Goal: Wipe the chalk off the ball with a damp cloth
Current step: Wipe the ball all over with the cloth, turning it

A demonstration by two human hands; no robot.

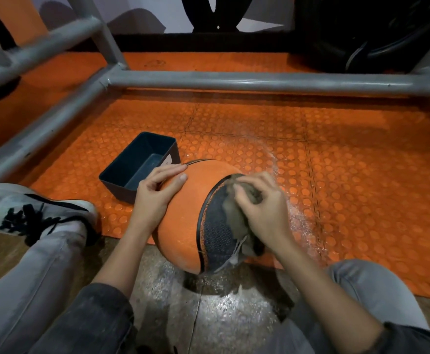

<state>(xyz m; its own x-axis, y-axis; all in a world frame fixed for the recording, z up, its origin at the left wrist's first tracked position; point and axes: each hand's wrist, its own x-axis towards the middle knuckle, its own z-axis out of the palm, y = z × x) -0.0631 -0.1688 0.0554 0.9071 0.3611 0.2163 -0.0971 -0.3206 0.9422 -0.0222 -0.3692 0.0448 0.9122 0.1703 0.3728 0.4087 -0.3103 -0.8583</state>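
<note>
An orange ball with a black seam and a dark panel rests on the floor in front of me, between my knees. My left hand lies flat against the ball's upper left side, fingers straight, steadying it. My right hand presses a damp grey-brown cloth onto the dark panel, fingers curled over the bunched fabric. A frayed end of the cloth hangs down near the ball's lower edge.
A dark rectangular tub stands just left of and behind the ball on the orange studded mat. Grey metal frame tubes cross behind and to the left. My shoe is at the left. Wet patches mark the concrete floor.
</note>
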